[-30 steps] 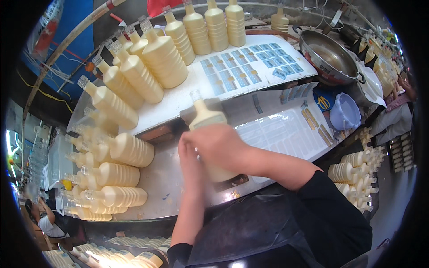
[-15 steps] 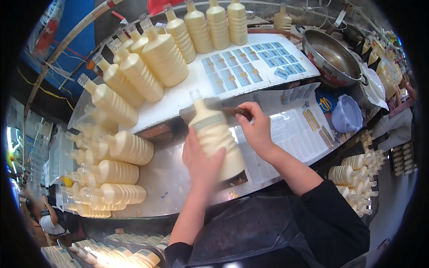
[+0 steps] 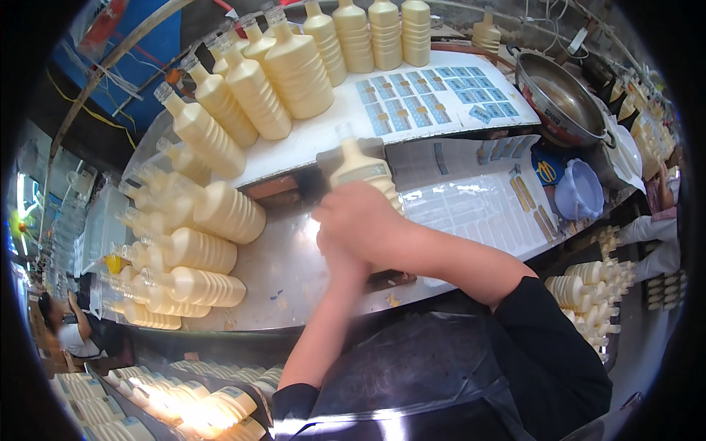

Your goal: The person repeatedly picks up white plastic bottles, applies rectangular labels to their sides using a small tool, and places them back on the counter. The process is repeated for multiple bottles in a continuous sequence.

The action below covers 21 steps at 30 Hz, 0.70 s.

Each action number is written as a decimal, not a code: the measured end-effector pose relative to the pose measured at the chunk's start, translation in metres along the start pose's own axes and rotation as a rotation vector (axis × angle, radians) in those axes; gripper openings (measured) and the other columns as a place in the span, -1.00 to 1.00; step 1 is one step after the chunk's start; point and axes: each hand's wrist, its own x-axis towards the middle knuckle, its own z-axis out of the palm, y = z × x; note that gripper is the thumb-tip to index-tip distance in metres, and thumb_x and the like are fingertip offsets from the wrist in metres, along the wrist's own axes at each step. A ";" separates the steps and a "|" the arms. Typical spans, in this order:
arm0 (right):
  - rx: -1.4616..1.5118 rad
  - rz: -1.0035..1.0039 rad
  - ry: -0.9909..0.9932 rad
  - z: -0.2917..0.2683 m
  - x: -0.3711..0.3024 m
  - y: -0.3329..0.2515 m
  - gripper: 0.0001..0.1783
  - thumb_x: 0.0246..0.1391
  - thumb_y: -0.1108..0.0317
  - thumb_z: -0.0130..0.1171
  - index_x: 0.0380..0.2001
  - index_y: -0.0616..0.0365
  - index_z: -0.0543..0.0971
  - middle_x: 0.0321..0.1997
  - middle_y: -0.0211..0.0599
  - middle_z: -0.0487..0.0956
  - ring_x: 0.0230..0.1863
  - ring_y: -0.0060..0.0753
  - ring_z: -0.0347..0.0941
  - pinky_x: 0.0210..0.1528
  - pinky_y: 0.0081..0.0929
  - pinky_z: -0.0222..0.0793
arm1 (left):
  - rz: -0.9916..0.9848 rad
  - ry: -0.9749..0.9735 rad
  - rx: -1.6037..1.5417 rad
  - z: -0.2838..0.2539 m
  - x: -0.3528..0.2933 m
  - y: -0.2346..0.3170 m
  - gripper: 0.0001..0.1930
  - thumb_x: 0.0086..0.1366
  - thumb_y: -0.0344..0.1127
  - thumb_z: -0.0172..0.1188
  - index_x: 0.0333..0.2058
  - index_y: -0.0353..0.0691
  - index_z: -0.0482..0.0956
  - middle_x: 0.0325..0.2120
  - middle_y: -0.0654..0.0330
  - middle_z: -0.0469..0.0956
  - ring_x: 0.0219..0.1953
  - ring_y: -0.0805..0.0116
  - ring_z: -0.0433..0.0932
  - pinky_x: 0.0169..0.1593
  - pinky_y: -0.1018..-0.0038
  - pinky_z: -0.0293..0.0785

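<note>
Centre of frame: right hand lies over left hand, fingers of both wrapped on cream ribbed plastic bottle, upright on shiny metal table. Upper centre: white sheet of blue labels.

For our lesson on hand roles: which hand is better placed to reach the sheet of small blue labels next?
Probably the right hand. It lies over the front of the cream ribbed plastic bottle, on the side nearer the white sheet of small blue labels. The left hand sits lower, steadying the bottle from below.
</note>
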 end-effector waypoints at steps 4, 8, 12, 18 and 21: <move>0.111 0.294 0.219 -0.013 -0.014 0.032 -0.75 0.08 0.30 0.25 -0.14 0.06 0.65 -0.33 -0.20 0.66 -0.28 -0.03 0.63 -0.25 -0.11 0.53 | 0.159 0.153 -0.033 -0.021 -0.025 0.026 0.01 0.11 -0.01 0.38 0.43 -0.35 0.13 0.16 -0.15 0.39 0.27 -0.17 0.29 0.35 -0.03 0.04; 0.464 0.860 0.244 -0.016 -0.071 0.072 -0.65 0.22 0.38 0.28 0.07 0.20 0.65 -0.10 -0.16 0.75 -0.13 -0.44 0.68 -0.07 -0.51 0.55 | 0.073 -0.023 -0.145 -0.022 -0.037 0.029 0.02 0.13 -0.02 0.31 0.46 -0.36 0.04 0.27 -0.21 0.34 0.28 -0.16 0.30 0.40 0.05 0.07; 0.464 0.928 0.252 -0.012 -0.084 0.082 -0.64 0.26 0.35 0.29 0.07 0.28 0.64 -0.11 -0.26 0.74 -0.11 -0.55 0.62 -0.03 -0.54 0.52 | 0.087 0.039 -0.164 -0.017 -0.038 0.026 0.01 0.13 -0.01 0.30 0.46 -0.32 0.05 0.27 -0.20 0.35 0.26 -0.17 0.31 0.38 0.04 0.12; 0.601 0.933 0.454 -0.023 -0.091 0.084 -0.66 0.24 0.38 0.30 0.05 0.25 0.64 -0.17 -0.29 0.73 -0.21 -0.56 0.61 -0.14 -0.52 0.52 | 0.088 0.095 -0.167 -0.013 -0.036 0.023 0.02 0.01 -0.09 0.36 0.41 -0.39 0.13 0.14 -0.17 0.44 0.12 -0.15 0.40 0.31 0.02 0.15; 0.716 0.905 0.458 -0.019 -0.096 0.074 -0.65 0.24 0.43 0.29 0.07 0.23 0.61 -0.13 -0.30 0.71 -0.17 -0.59 0.60 -0.13 -0.54 0.52 | 0.096 0.091 -0.176 -0.010 -0.035 0.022 0.02 0.00 -0.10 0.35 0.41 -0.38 0.12 0.15 -0.18 0.43 0.13 -0.16 0.39 0.33 0.00 0.13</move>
